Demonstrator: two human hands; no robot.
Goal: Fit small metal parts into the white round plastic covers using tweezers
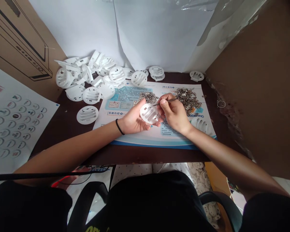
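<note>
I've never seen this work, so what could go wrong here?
The pointed metal tool in the right hand might slip and jab the left hand, which cradles a white slotted plastic disc. A knock could also scatter the loose heap of tiny metal pieces on the printed sheet.

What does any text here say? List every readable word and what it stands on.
On the blue-and-white printed sheet, two headings read "发展历程" and "核心业务"; its other print is too small to read. The red lettering on the left-hand poster is too blurred to read.
</note>
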